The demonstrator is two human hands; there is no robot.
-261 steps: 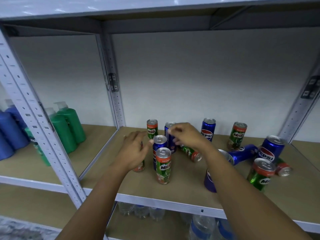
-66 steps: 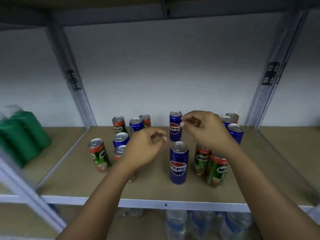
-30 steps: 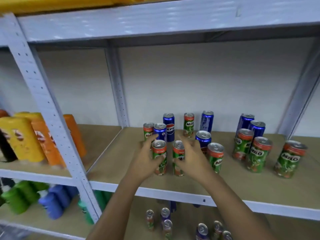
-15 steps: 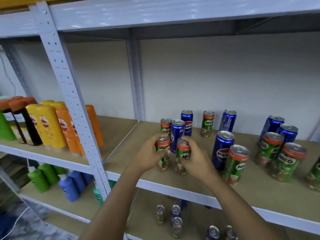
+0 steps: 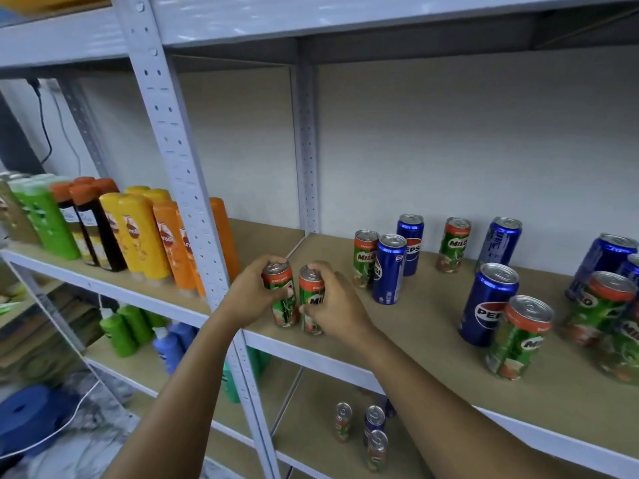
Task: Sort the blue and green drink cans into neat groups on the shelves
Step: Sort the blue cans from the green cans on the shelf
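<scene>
Grey metal shelving [image 5: 179, 160] with pale brown boards stood against a white wall, and the middle shelf [image 5: 415, 340] carried the drink cans. Near its front left corner two green cans stood upright side by side, touching or nearly so. The left hand [image 5: 247, 299] was curled round the left green can [image 5: 280, 299], fingers wrapped over its upper half. The right hand [image 5: 333, 305] gripped the right green can [image 5: 311, 305] in the same way, thumb on its front and fingers bent over the top.

Further back on the same shelf stood a green can [image 5: 364, 259] just beside a blue can [image 5: 390, 269], with a second blue can [image 5: 410, 243] behind them. Another green can [image 5: 453, 245] and a blue can [image 5: 500, 243] stood apart near the wall. Toward the right front, a large blue can [image 5: 487, 304] stood close against a green can [image 5: 518, 337], and more blue and green cans [image 5: 601, 299] were crowded at the right edge, partly cut off.

On the shelf below, three small cans [image 5: 366, 433] stood near each other. To the left, the neighbouring bay held yellow, orange and green bottles [image 5: 138, 233], and green and blue bottles [image 5: 145, 333] stood on a lower level.
</scene>
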